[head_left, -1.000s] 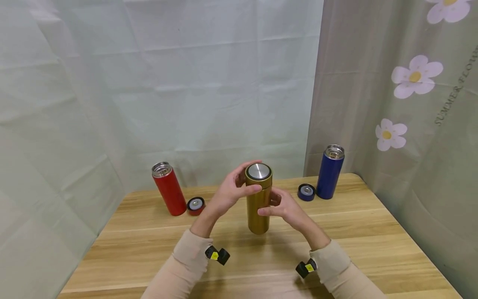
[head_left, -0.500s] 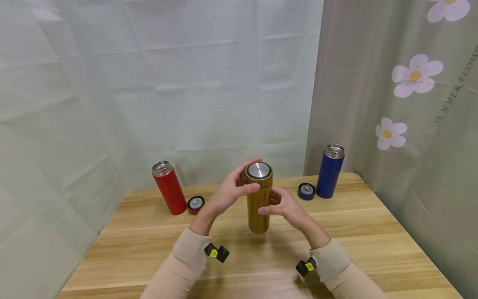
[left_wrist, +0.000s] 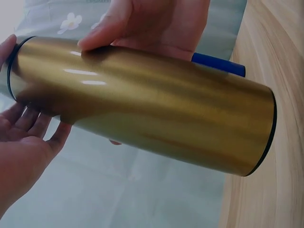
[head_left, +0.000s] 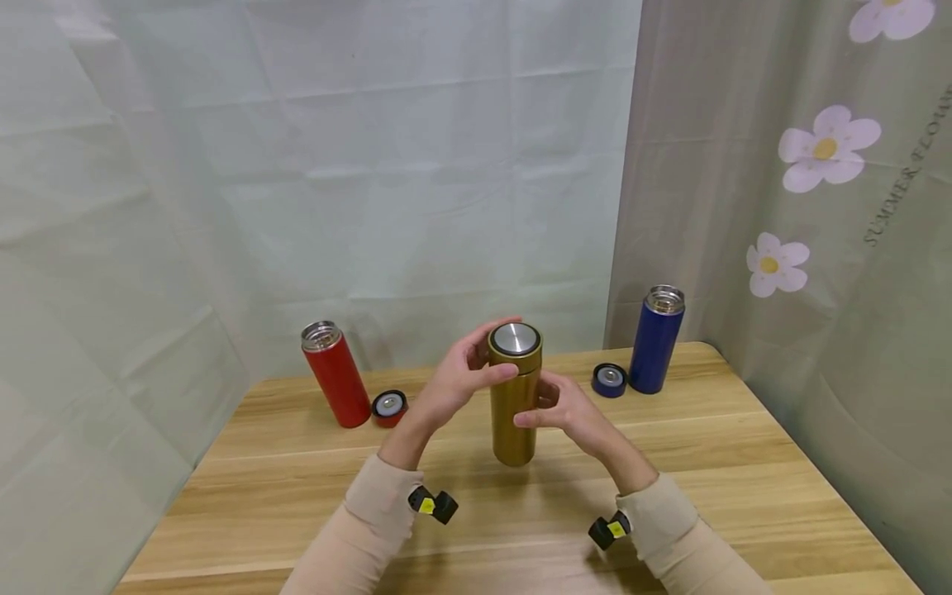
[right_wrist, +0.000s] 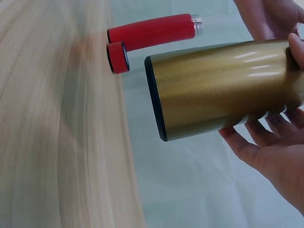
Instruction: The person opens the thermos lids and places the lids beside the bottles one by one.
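Both hands hold a gold thermos [head_left: 513,413] upright above the table; its lid [head_left: 516,340] has a round silver top and sits on the body. My left hand [head_left: 459,376] grips around the lid, thumb near the seam, with the other fingers partly hidden behind. Lower down, my right hand [head_left: 568,415] grips the body, its thumb on the near side. The left wrist view shows the thermos [left_wrist: 156,104] with the right hand [left_wrist: 161,23] on its far side. In the right wrist view, its black-edged base [right_wrist: 156,99] is apart from the wooden surface.
On the wooden table [head_left: 297,512], a red thermos [head_left: 338,380] without its lid stands at left, beside its upturned red lid [head_left: 390,409]. A blue thermos [head_left: 657,343] without its lid is at right, near its upturned blue lid [head_left: 610,380]. Pale curtains [head_left: 446,165] hang behind.
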`<state>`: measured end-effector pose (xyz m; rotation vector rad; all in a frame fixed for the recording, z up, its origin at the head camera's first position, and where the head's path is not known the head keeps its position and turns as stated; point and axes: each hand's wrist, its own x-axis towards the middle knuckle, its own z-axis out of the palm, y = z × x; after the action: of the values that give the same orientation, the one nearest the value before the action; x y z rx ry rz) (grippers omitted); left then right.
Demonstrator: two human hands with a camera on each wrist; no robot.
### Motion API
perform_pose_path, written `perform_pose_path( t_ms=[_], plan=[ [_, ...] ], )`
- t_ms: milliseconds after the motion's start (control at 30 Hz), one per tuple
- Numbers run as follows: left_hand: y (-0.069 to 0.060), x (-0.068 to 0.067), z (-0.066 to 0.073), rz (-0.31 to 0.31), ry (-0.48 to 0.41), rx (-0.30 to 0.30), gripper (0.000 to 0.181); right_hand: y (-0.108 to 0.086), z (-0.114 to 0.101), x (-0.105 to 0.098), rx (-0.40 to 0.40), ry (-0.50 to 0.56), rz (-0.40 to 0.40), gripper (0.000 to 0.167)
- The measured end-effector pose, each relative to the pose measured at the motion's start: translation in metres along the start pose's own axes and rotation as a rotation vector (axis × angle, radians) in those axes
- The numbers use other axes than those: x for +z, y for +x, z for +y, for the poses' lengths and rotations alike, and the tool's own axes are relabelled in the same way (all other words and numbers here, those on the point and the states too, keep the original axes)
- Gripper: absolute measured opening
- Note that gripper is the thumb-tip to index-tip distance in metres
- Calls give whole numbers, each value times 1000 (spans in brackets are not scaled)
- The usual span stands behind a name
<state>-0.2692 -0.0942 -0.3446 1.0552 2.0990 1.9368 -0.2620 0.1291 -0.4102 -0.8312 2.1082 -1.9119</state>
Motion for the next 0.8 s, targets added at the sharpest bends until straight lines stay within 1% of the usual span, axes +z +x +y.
perform_pose_path(
  t_ms=[167, 267, 333, 400, 500, 567, 667, 733, 800],
  plan=[
    [0, 6, -1, 81, 30, 23, 75, 2, 2, 1, 3, -28, 30, 62],
    [2, 9, -1, 125, 39, 23, 74, 2, 2, 2, 9, -33, 55, 63],
    [2, 11, -2, 143, 40, 20, 74, 2, 2, 3, 17, -34, 68, 65],
    [2, 12, -1, 146, 37, 17, 76, 2, 1, 3, 24, -30, 76, 65],
    [1, 12, 0, 108, 19, 15, 81, 0, 0, 3, 30, -17, 67, 65],
    [0, 9, 2, 63, -1, 14, 82, 0, -1, 3, 28, -3, 53, 65],
    [0, 4, 2, -8, -30, 11, 79, -1, -4, 2, 15, 14, 26, 65],
    [0, 2, 2, -32, -32, 10, 76, -1, -5, 1, 8, 21, 14, 65],
    [1, 0, 2, -42, -32, 11, 74, -1, -4, 0, 3, 21, 7, 65]
  ],
)
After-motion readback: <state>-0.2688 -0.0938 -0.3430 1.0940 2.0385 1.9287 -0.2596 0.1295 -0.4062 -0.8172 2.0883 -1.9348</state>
